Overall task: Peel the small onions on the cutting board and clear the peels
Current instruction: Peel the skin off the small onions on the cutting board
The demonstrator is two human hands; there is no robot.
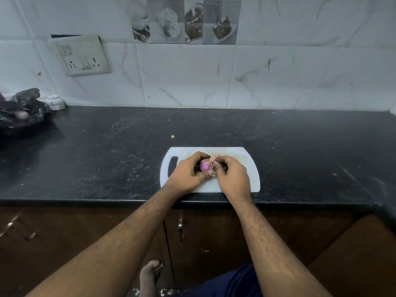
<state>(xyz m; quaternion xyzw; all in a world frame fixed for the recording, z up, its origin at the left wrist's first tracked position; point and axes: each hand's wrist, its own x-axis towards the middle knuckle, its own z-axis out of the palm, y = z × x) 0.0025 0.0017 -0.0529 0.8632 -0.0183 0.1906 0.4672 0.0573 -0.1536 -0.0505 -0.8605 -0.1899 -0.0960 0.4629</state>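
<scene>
Presently both hands are over a white cutting board that lies near the front edge of a black countertop. Board has a handle slot at its left end.

Left hand: fingers curled around a small purple onion, thumb on the near side, fingertips over the top. Onion is held just above the board's middle, between the two hands. Its visible face is shiny purple and looks largely bare of dry skin.

Right hand: fingers bunched narrow, thumb and forefinger pinched together at the onion's right side. Whether they grip a strip of skin or only touch the onion, cannot tell; the contact point is too small.

Peels: a pale, papery scrap or two shows just behind the hands, on the board. The rest of that patch is hidden by the knuckles. Other onions on the board, if any, are hidden by the hands.

Surroundings: a small tan flake lies on the counter, behind the board and well apart from it. Far left, a crumpled black plastic bag sits on the counter with something reddish showing inside it; a small white bowl stands just behind the bag against the wall. Switch plate on the tiled wall above. Dark wooden cabinet doors with a metal handle below the counter edge.
</scene>
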